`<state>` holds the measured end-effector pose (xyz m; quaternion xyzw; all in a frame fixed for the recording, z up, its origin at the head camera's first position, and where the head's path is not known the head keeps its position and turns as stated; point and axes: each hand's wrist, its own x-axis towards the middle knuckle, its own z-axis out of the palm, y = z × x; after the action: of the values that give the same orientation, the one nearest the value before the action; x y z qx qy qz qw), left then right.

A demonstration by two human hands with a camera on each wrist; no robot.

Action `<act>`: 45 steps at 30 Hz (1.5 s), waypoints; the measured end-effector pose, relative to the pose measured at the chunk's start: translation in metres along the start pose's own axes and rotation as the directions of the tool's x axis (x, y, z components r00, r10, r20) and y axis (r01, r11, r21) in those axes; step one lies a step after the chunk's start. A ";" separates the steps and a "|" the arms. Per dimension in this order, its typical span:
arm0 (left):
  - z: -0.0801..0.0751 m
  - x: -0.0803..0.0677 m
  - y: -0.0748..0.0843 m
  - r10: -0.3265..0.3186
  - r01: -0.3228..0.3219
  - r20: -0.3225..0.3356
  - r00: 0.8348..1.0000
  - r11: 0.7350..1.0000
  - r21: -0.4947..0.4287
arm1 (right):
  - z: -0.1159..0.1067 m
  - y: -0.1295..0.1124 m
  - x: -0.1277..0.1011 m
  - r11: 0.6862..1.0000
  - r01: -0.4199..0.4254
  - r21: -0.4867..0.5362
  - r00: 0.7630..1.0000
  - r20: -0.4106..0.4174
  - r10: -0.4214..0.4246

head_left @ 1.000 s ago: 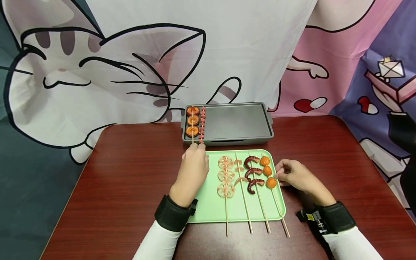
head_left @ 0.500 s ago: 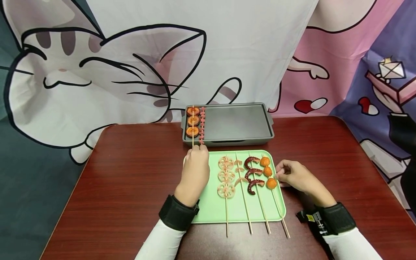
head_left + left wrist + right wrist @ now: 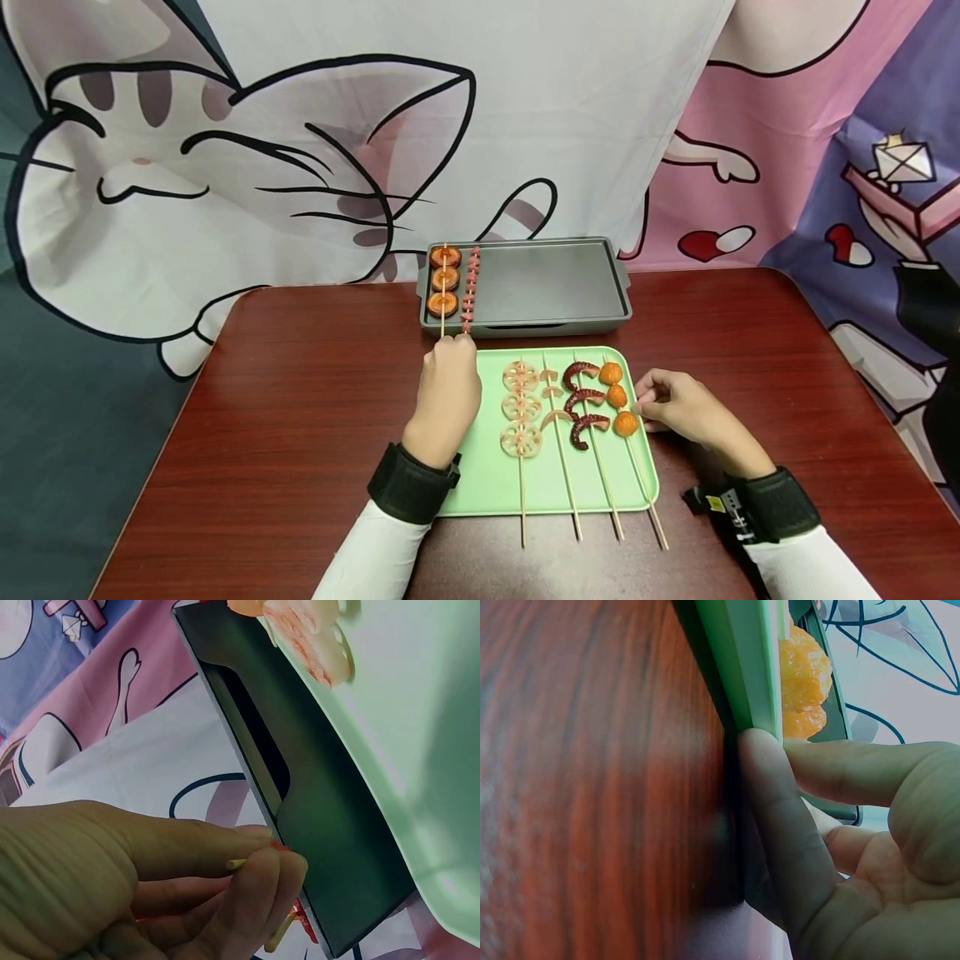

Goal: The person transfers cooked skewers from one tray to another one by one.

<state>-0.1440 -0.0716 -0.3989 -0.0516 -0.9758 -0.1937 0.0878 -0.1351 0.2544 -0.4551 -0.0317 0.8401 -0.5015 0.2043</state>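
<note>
My left hand (image 3: 444, 379) is at the near edge of the grey grill pan (image 3: 555, 283), its thumb and fingers pinching the stick end of a skewer of small pink meat pieces (image 3: 470, 287). In the left wrist view a short stick end (image 3: 236, 864) pokes out between thumb and fingers. To the left in the pan lies a skewer of round orange-brown slices (image 3: 443, 279), its bare stick reaching toward the same hand. My right hand (image 3: 678, 404) pinches the right rim of the light green tray (image 3: 742, 667), beside a skewer of orange balls (image 3: 617, 396).
Across the green tray lie several skewers: lotus root slices (image 3: 521, 407), pale curved pieces (image 3: 552, 392), dark red octopus tentacles (image 3: 587, 404) and the orange balls. Their sticks overhang the tray's near edge. A printed cloth (image 3: 585, 100) hangs behind the dark red wooden table (image 3: 300, 433).
The left hand has drawn slightly back toward the near side. The top of the pink meat skewer has shifted a little right, away from the orange-brown slices. My right hand stays put.
</note>
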 end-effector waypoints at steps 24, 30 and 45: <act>-0.011 0.008 -0.011 -0.093 0.113 0.086 0.992 0.958 -0.262 | -0.001 -0.002 -0.001 1.000 0.013 -0.019 1.000 -0.008 -0.013; -0.016 0.007 -0.013 -0.109 0.162 0.149 0.983 0.896 -0.414 | 0.000 -0.002 -0.001 1.000 0.014 -0.014 1.000 -0.006 -0.014; -0.020 -0.009 -0.019 -0.029 0.196 0.264 0.964 0.750 -0.632 | 0.000 -0.002 -0.001 1.000 0.011 -0.013 1.000 -0.003 -0.011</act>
<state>-0.1346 -0.0974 -0.3891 -0.0426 -0.8513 -0.5189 -0.0650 -0.1342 0.2536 -0.4536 -0.0366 0.8434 -0.4973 0.2001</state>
